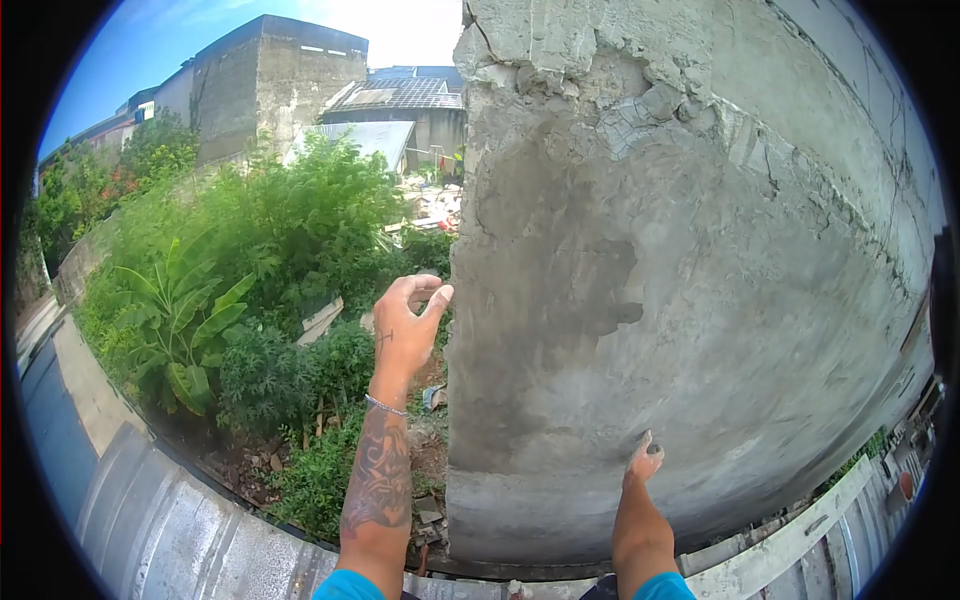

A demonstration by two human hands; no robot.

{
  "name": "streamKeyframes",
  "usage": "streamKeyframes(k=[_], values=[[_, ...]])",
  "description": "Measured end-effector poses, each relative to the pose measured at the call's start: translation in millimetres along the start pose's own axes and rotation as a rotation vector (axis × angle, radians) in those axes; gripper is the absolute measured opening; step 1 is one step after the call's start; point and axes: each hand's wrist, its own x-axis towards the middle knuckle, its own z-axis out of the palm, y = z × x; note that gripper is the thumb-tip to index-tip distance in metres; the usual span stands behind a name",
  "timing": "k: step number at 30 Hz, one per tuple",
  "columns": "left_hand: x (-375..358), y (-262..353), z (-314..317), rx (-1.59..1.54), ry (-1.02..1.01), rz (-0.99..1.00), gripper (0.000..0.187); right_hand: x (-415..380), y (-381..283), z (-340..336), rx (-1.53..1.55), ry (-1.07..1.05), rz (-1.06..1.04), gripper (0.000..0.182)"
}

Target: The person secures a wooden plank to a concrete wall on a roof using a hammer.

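Observation:
A grey plastered wall (pixel 570 400) fills the middle and right, with a darker damp patch on its upper left part. Beside its left vertical edge is my left hand (pixel 408 318), fingers loosely curled and thumb apart from them, the tips right at the edge. A beaded bracelet (pixel 386 405) circles that wrist. Lower down, my right hand (pixel 645 460) reaches to the wall face with its fingers bent together. Something small and dark shows at its fingertips; I cannot tell what it is. Pale grey residue marks the fingers of both hands.
Broken, rough masonry (pixel 640 95) runs along the wall's top. Corrugated metal roofing (pixel 190 520) lies below on the left, and a ledge (pixel 790 550) follows the wall's foot. Green plants (pixel 290 220) and rubble (pixel 432 205) fill the ground beyond, before a concrete building (pixel 270 85).

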Motion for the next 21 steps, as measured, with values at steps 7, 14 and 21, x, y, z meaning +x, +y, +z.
streamKeyframes(k=[7,14,21], values=[[-23,107,-104,-0.518,0.385,0.571,0.035,17,-187,-19,0.802,0.365,-0.299,0.054],[-93,201,-106,-0.658,0.856,0.923,0.06,-185,-347,-253,1.678,-0.774,-1.487,0.082],[-103,202,-127,-0.789,0.763,0.931,0.065,-252,-347,-271,1.842,-0.658,-1.697,0.066]])
